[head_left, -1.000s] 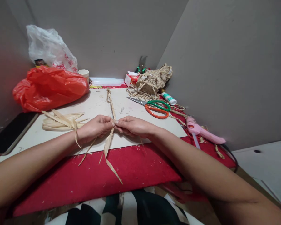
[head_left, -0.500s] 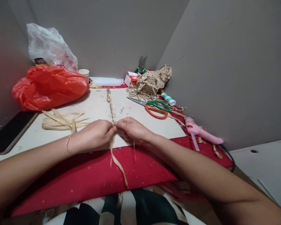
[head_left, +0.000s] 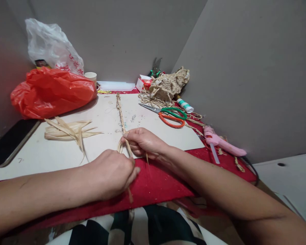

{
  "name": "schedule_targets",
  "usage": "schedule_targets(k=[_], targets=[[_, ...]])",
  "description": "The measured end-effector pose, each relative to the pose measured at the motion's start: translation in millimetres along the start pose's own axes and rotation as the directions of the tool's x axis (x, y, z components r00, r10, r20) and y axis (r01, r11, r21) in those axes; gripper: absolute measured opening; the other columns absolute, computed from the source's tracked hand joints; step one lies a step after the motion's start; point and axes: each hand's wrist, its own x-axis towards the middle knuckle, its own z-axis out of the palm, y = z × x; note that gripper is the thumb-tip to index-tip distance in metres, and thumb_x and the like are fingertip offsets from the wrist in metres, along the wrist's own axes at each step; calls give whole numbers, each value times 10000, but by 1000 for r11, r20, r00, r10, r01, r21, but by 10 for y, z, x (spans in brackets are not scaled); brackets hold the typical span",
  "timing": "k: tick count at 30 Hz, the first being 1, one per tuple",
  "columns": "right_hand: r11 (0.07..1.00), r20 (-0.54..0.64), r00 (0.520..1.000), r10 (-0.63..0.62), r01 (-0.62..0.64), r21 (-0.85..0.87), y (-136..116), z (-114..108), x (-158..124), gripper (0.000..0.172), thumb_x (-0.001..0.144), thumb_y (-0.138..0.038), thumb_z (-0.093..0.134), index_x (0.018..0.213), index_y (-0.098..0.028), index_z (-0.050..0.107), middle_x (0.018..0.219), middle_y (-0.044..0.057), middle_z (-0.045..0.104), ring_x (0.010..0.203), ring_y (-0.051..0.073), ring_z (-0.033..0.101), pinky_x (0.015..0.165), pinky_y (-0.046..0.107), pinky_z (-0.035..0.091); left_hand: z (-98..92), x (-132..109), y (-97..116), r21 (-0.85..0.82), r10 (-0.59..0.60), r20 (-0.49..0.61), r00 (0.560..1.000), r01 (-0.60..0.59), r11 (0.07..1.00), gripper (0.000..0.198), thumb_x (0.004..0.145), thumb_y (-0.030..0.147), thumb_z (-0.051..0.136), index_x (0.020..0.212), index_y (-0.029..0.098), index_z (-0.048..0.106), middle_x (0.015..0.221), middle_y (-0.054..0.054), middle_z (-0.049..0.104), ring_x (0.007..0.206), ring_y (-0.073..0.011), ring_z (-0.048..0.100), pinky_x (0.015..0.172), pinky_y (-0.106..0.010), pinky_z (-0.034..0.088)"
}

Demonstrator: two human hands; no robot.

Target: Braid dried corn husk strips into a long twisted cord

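Observation:
A thin braided cord of dry straw-coloured husk [head_left: 120, 115] runs from the far part of the white board [head_left: 104, 112] toward me. At its near end my right hand [head_left: 142, 141] pinches the cord between thumb and forefinger. Loose husk strips [head_left: 129, 148] come out below that pinch. My left hand [head_left: 118, 173] is closed around these strips nearer the table edge, and a strip end hangs below it. Its fingertips are partly hidden. Left of the cord, a bundle of flat dry husks [head_left: 63, 131] lies on the board.
Scissors with green and orange handles [head_left: 172, 117] lie right of the cord. Behind them sits a heap of coiled twine [head_left: 169, 85]. A pink glue gun [head_left: 221, 143] rests on the red cloth [head_left: 158, 177]. At left are a red plastic bag [head_left: 53, 93] and a phone [head_left: 12, 143].
My left hand has moved from beside the right hand down toward me, onto the loose strips. The right hand stays at the cord's near end. The view has shifted slightly.

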Motion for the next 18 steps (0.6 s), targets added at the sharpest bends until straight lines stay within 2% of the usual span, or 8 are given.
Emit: schedule_targets(k=[1,3,6,7,9,12,15,18], targets=[[1000,11,1000,-8,8,13,-6,-9,-5,156,799,-245,523,703,-126,549,361,-117,244,322,25,120,315,152,109,-29,-3,-6,-74,23,-20,1000,-24,997,346,855,358,378,657,167,587,514,-40,499,442,-134,396,508,-282,268],[999,33,999,-33,32,34,-18,-27,-13,166,786,-255,550,671,-139,519,370,-117,248,325,22,126,317,148,112,-92,46,-95,-220,-21,-194,981,-23,975,346,845,357,398,585,175,536,507,-17,474,459,-115,374,522,-267,276],[998,69,997,-47,43,51,-29,-49,-12,184,789,-272,562,668,-142,513,378,-121,240,329,20,119,319,142,114,-134,221,-345,-468,-246,-501,830,-21,883,190,799,272,430,669,168,523,595,-5,504,565,-119,425,570,-242,324],[998,79,996,-43,39,52,-30,-56,-8,182,798,-278,555,685,-139,526,379,-123,234,331,20,112,319,141,113,-123,285,-425,-588,-309,-486,818,-45,807,138,779,256,442,725,163,528,627,-6,520,590,-121,443,577,-237,339],[999,92,995,-33,30,41,-33,-70,4,185,818,-281,537,714,-129,550,381,-122,236,332,21,110,317,141,116,-74,386,-530,-810,-348,-308,885,-52,584,117,759,242,443,756,156,522,618,-7,521,555,-111,447,543,-232,350],[1000,107,994,-15,14,10,-42,-96,16,208,837,-274,520,689,-129,540,387,-117,243,329,22,121,311,144,122,0,434,-547,-935,-244,-30,969,59,349,189,779,254,409,623,167,473,521,3,445,445,-85,379,452,-227,308],[1000,113,994,13,-10,-24,-59,-122,15,202,852,-256,500,694,-134,538,395,-118,232,324,25,120,306,146,118,2,407,-503,-931,-236,56,970,136,339,275,793,269,422,533,181,409,456,34,317,388,-64,258,384,-224,207],[998,128,991,38,-32,-50,-75,-142,9,194,867,-254,482,726,-139,551,406,-116,229,326,27,115,304,145,111,-41,390,-502,-926,-258,82,963,169,337,250,786,260,448,552,174,463,456,50,259,384,-59,195,369,-224,138]])
